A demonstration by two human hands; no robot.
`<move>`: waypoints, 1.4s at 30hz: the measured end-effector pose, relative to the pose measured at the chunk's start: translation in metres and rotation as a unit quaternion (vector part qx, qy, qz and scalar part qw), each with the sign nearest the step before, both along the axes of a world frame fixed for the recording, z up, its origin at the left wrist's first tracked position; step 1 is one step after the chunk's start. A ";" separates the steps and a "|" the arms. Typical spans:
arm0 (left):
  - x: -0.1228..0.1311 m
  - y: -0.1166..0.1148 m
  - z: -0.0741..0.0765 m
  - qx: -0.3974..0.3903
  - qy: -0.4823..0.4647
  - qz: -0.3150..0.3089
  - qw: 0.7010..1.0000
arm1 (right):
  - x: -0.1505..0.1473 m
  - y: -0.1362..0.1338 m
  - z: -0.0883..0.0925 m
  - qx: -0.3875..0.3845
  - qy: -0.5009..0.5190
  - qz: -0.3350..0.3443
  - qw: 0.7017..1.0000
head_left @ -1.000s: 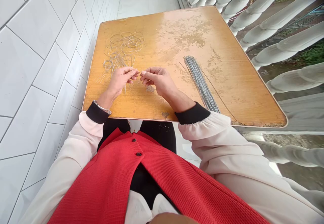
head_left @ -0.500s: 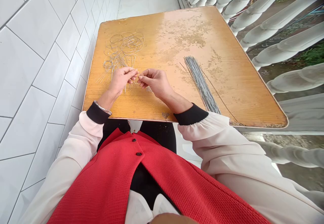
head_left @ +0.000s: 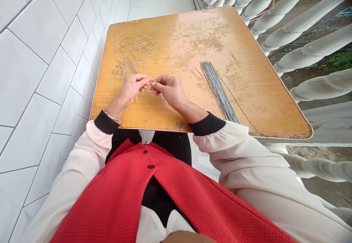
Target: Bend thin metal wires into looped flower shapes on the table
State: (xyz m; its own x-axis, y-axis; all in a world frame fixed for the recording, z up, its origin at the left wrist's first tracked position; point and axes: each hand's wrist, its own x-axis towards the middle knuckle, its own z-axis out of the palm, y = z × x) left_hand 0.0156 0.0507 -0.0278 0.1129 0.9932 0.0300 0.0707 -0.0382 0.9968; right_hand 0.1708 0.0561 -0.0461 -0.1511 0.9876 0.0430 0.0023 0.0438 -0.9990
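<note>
Head view. **Hands:** the left hand and the right hand are both raised just above the tabletop, drawn in so that they meet at the fingertips. Neither is spread wide. The left fingertips and right fingertips are closed to a narrow pinch on a fine wire, which is very thin and partly hidden by the fingers, so its length cannot be read.

**Placement:** a loose tangle of wire loops lies on the worn wooden surface, just beyond and to the left of the hands, with straight ends fanning towards the left hand. Well to the right, a neat bundle of straight grey wires lies slanted, apart from the tangle. That separation probably keeps loose and ordered stock from mixing. Holding the wire with both hands, clear of the surface, appears to give fine control of something so thin.

**Surroundings:** a small patch of debris sits just below the right hand. A metal bangle circles the left wrist, and black cuffs end the pale sleeves.
</note>
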 end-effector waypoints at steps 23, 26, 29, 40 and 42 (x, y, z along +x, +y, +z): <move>0.002 0.002 -0.002 0.018 -0.013 0.026 0.999 | -0.004 -0.002 0.002 0.014 -0.014 -0.029 0.999; 0.003 0.003 -0.002 0.002 -0.013 0.019 1.000 | -0.004 -0.001 0.001 0.011 -0.024 -0.036 0.999; 0.005 0.003 -0.003 0.000 -0.009 0.015 1.000 | -0.004 0.000 -0.002 0.021 -0.034 -0.039 0.998; 0.002 0.007 -0.004 0.001 -0.038 0.079 0.996 | 0.002 0.000 0.000 -0.006 0.029 -0.020 0.999; 0.001 0.007 -0.003 -0.009 -0.038 0.073 0.997 | 0.003 0.000 0.001 -0.016 0.033 -0.003 0.999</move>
